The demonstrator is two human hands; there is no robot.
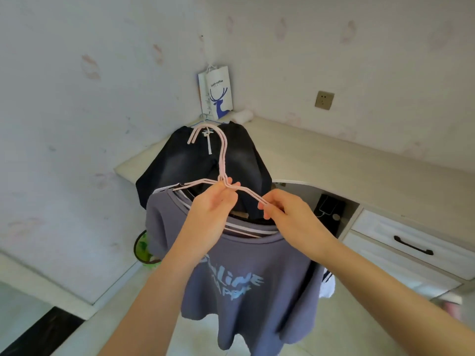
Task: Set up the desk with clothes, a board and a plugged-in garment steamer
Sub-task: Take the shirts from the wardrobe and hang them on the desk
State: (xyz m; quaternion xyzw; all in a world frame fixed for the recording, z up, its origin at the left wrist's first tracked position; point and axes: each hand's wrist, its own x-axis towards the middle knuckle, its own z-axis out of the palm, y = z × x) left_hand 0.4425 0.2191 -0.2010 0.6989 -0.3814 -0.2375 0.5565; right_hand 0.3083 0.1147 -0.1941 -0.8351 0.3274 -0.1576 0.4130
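Left hand (213, 214) pinching pink hangers (222, 176) at neck, right hand (293, 217) pinching one arm, grey shirt (244, 299), pale-blue lettering, hanging lower centre, black garment (180, 163) on desk (321, 155)

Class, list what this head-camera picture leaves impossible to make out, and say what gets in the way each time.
Head view: T-shirt print's first letters, covered by the left forearm.
Head view: green bin, mostly behind the T-shirt.
Head view: pinkish object at the right edge, blurred.
Head view: number of pink hangers, their wires overlapping.
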